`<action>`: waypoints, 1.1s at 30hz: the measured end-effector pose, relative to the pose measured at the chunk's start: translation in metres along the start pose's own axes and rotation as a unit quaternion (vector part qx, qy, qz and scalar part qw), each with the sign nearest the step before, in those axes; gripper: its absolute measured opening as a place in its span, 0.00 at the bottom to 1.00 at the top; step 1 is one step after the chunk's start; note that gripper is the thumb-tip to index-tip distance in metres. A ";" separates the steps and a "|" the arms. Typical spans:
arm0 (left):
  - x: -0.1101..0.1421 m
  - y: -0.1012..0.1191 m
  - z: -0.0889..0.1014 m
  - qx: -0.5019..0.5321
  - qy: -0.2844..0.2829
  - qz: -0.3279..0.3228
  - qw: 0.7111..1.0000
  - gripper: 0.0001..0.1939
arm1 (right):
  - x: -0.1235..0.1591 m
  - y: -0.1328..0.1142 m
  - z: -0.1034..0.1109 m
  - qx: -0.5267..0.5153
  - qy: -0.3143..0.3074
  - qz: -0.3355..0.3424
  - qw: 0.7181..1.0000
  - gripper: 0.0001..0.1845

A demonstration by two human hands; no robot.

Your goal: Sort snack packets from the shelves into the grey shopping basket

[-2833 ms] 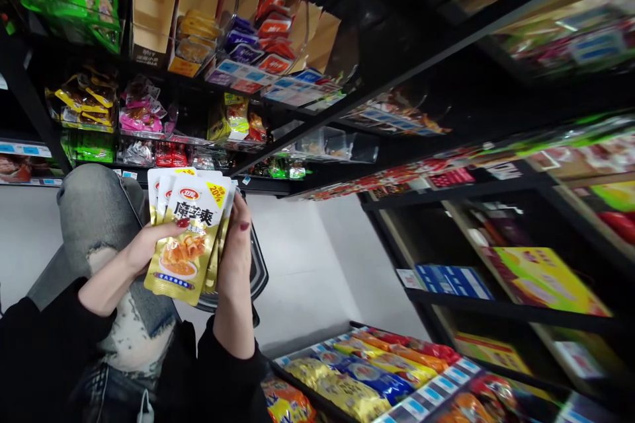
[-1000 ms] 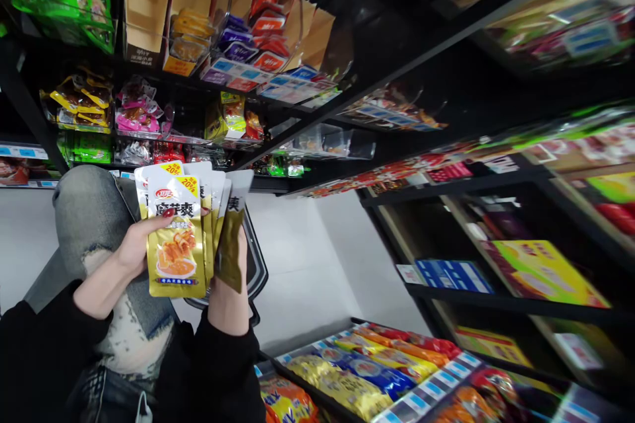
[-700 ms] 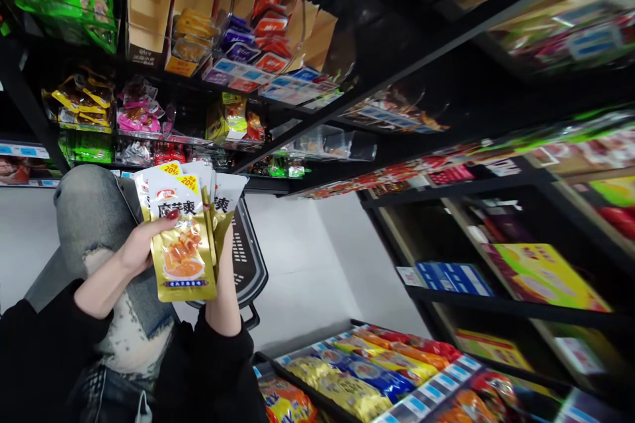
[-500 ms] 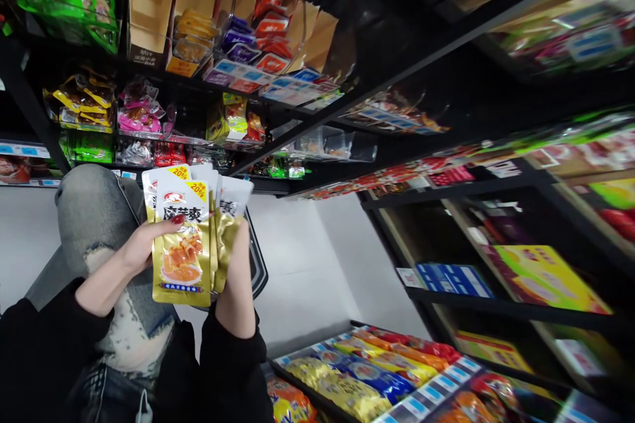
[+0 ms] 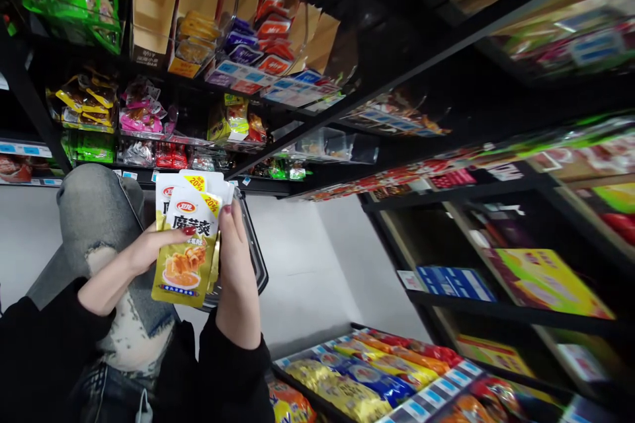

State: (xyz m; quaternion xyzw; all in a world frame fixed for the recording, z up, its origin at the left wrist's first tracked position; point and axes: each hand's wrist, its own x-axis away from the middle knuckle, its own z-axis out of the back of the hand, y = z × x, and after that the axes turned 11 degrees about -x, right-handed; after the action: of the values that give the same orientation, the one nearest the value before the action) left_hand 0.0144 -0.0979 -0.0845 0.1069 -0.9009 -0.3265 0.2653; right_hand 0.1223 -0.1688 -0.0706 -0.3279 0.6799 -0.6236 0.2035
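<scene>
Shop shelves (image 5: 446, 39) of bagged snacks surround two hands on an uneven bunch of gold packets (image 5: 183, 258).

Both hands are clamped on the packets: the left hand (image 5: 141, 253) has its thumb across the front one, while the right hand (image 5: 237, 261) grips the bunch's right edge, fingers out of sight behind. They are held up beside the bent knee (image 5: 92, 211); behind them a black basket (image 5: 258, 258), partly hidden, stands on the pale floor (image 5: 307, 258). The step in hand looks like squaring up the loose bunch, as the tops do not line up. Evening them would seem to call for a steady left thumb, so the front packet does not slip, and light right-hand pressure along the edge.
</scene>
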 end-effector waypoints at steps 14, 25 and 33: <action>-0.006 -0.006 0.000 -0.024 0.043 -0.092 0.994 0.27 | 0.018 -0.015 -0.003 0.169 0.026 0.169 0.971 0.06; -0.008 -0.006 0.004 -0.042 0.097 -0.072 0.992 0.27 | 0.015 -0.020 0.024 -0.169 0.062 0.071 0.981 0.05; -0.007 -0.002 0.002 0.001 0.057 -0.067 0.996 0.25 | 0.000 0.011 0.053 -0.669 -0.273 -0.106 0.683 0.15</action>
State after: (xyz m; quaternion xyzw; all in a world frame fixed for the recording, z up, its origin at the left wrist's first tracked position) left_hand 0.0195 -0.0961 -0.0898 0.1852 -0.8757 -0.3358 0.2934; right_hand 0.1570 -0.2065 -0.0887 -0.6025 0.7913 0.0969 0.0395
